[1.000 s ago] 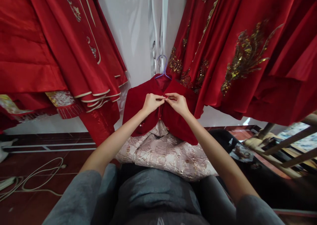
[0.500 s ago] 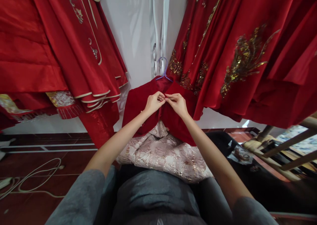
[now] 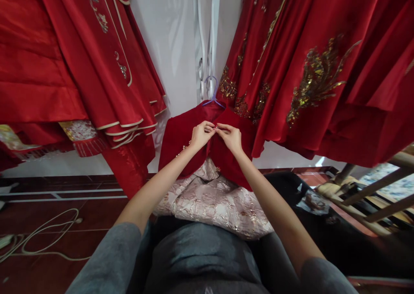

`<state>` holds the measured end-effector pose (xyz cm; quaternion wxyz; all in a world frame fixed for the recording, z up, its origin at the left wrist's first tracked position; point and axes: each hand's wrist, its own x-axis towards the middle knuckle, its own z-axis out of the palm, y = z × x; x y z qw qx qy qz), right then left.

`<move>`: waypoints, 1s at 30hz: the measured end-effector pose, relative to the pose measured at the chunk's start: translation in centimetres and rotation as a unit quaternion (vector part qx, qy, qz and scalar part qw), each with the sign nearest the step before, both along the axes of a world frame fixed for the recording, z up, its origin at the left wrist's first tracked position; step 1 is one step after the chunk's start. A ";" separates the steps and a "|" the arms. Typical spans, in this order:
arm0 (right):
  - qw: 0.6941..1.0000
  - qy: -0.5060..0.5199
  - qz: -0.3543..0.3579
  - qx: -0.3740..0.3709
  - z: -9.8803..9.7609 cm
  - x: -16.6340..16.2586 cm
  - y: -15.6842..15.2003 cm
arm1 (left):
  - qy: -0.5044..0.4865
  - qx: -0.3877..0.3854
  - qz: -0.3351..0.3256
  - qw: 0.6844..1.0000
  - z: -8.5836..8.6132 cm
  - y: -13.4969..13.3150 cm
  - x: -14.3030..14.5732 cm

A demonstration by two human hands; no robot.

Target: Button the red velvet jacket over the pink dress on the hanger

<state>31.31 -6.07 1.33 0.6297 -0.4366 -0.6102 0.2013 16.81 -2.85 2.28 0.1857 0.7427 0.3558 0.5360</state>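
A short dark-red jacket (image 3: pixel 181 132) with beaded trim hangs on a thin purple hanger (image 3: pixel 213 96) in front of me. My left hand (image 3: pixel 202 134) and my right hand (image 3: pixel 230 136) meet at the jacket's front opening, below the neckline. Thumb and fingertips are pinched together on both hands, almost touching. Something tiny and reddish shows between them, too small to name; whether it belongs to the jacket I cannot tell. Below the jacket, shiny pink-and-gold patterned cloth (image 3: pixel 213 205) lies bunched over my lap.
Red garments with pale piping (image 3: pixel 106 69) hang on the left, and red ones with gold sequins (image 3: pixel 315 78) on the right. A white cable (image 3: pixel 48 229) is coiled on the tiled floor. A wooden frame (image 3: pixel 384 199) stands at right near a clear plastic bag (image 3: pixel 313 202).
Both hands stay pinched at the same place, with only slight finger shifts. The view has moved a little; the garments hang as before.
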 end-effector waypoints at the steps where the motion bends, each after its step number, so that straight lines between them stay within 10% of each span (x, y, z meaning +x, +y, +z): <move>1: 1.000 0.003 -0.003 0.001 -0.1 -0.1 0.1 | -0.004 -0.003 0.004 1.000 0.0 -0.1 0.1; 30: 1.000 0.018 0.012 0.002 -0.2 -0.1 -0.6 | 0.024 0.025 -0.014 0.999 0.2 -1.6 -1.0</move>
